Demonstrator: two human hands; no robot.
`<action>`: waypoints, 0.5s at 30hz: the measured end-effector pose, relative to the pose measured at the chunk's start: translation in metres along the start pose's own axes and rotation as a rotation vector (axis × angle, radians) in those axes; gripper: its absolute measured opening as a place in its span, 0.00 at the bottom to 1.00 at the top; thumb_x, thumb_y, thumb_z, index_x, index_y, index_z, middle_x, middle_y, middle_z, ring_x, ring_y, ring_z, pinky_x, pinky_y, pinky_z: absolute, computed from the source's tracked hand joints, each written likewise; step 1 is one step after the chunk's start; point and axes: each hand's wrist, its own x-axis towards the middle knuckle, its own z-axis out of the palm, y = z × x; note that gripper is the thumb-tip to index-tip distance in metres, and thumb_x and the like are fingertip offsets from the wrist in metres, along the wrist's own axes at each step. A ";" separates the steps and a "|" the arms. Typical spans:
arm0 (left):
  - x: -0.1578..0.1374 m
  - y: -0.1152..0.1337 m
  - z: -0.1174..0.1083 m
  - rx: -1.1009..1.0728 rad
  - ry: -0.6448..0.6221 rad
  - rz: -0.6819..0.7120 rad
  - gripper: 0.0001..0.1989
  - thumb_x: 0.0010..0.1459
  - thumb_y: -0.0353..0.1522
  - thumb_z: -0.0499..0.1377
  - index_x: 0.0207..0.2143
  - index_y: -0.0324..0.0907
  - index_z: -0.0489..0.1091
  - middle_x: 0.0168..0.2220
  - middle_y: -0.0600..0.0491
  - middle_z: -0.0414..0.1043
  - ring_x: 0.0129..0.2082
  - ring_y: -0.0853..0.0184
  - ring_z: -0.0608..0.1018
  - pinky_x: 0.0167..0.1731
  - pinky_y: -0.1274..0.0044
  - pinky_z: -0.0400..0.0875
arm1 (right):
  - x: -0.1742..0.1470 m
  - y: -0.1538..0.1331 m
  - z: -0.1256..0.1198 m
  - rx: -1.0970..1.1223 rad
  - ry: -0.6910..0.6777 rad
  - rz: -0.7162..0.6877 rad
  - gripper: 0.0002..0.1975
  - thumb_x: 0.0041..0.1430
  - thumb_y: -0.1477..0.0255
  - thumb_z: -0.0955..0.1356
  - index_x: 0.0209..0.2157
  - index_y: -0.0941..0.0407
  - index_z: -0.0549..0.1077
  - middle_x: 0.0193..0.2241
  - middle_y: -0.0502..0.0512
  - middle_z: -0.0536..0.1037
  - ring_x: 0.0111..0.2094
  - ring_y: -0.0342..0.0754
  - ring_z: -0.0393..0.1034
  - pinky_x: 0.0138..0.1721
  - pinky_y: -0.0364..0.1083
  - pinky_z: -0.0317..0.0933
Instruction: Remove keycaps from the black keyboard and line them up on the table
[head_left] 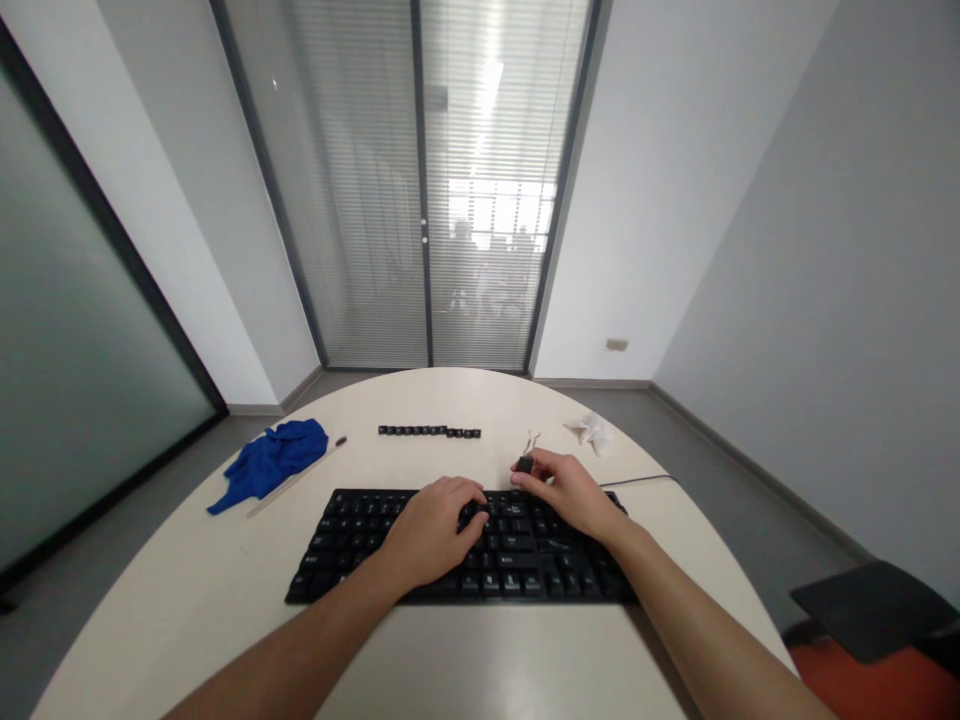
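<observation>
A black keyboard lies across the near part of the round table. My left hand rests over its middle keys, with thumb and forefinger curled toward each other around something dark among the keys. Whether that is a loose keycap or a key still on the board, I cannot make out. Above the keyboard's far right edge, my right hand pinches a keycap puller by its small black handle; thin wire prongs point away from me. Beyond the keyboard stands a row of several black keycaps.
A crumpled blue cloth and a thin brush lie on the table at the left. White crumpled tissue sits at the far right, near the keyboard cable. An orange and black chair stands at the lower right.
</observation>
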 end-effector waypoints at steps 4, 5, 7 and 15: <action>0.000 0.000 0.000 -0.004 0.000 0.000 0.07 0.60 0.31 0.56 0.41 0.45 0.71 0.44 0.52 0.75 0.44 0.61 0.74 0.49 0.68 0.68 | -0.003 -0.005 -0.005 0.002 -0.060 -0.019 0.14 0.61 0.60 0.66 0.38 0.55 0.76 0.29 0.52 0.78 0.30 0.47 0.70 0.32 0.43 0.60; 0.000 0.000 0.000 -0.007 0.000 0.000 0.07 0.60 0.31 0.56 0.41 0.45 0.71 0.44 0.52 0.75 0.44 0.61 0.74 0.49 0.68 0.68 | -0.003 -0.006 -0.007 0.004 -0.080 -0.026 0.14 0.62 0.60 0.66 0.39 0.55 0.76 0.30 0.52 0.79 0.31 0.48 0.71 0.32 0.43 0.61; 0.000 0.000 0.000 -0.009 0.001 0.000 0.07 0.60 0.31 0.56 0.40 0.45 0.71 0.44 0.52 0.75 0.44 0.61 0.74 0.49 0.68 0.68 | -0.005 -0.009 -0.009 0.000 -0.112 -0.047 0.14 0.63 0.61 0.65 0.38 0.54 0.77 0.32 0.53 0.80 0.32 0.49 0.72 0.34 0.44 0.62; 0.000 0.000 -0.001 -0.012 0.000 -0.004 0.07 0.60 0.32 0.56 0.40 0.45 0.71 0.44 0.52 0.75 0.44 0.61 0.74 0.49 0.68 0.68 | -0.005 -0.009 -0.011 -0.050 -0.087 -0.033 0.15 0.62 0.59 0.65 0.40 0.54 0.78 0.32 0.54 0.81 0.31 0.50 0.73 0.34 0.45 0.63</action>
